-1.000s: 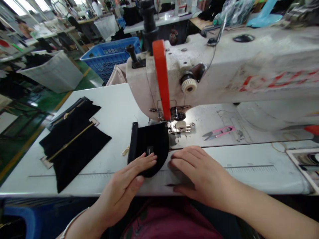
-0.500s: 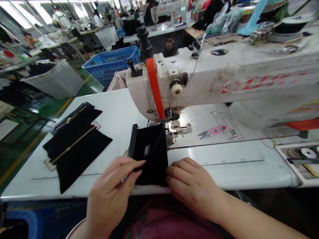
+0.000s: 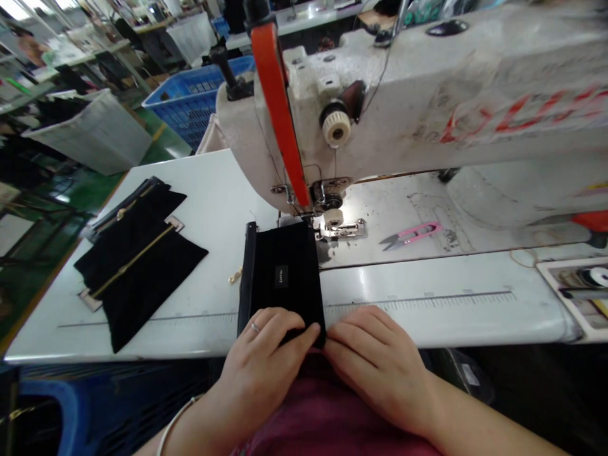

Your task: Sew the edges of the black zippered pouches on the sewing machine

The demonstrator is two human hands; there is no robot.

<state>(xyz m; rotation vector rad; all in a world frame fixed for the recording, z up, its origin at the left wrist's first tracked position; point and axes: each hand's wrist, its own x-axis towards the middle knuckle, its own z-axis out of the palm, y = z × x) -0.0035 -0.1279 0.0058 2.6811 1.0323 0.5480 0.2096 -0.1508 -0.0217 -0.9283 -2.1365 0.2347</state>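
A black fabric pouch (image 3: 289, 256) with a small label and a dark strip along its left side lies on the table, its far right corner at the presser foot of the sewing machine (image 3: 334, 218). My left hand (image 3: 275, 348) rests on the near end of the pouch, thumb and fingers pinching the cloth near its right corner. Beside it, my right hand (image 3: 375, 354) has its fingers closed on the pouch's near right edge. A gold zipper pull (image 3: 235, 275) sticks out at the pouch's left side.
More black pouches with gold zippers (image 3: 147, 266) lie at the table's left. Pink-handled snips (image 3: 413, 235) rest on the machine bed. Behind the table stands a blue basket (image 3: 190, 98); a tray with a bobbin (image 3: 560, 288) sits at the right edge.
My left hand has moved right and toward me along the pouch, off its left edge. The pouch lies flatter, with its label fully visible. The view has moved closer to the machine.
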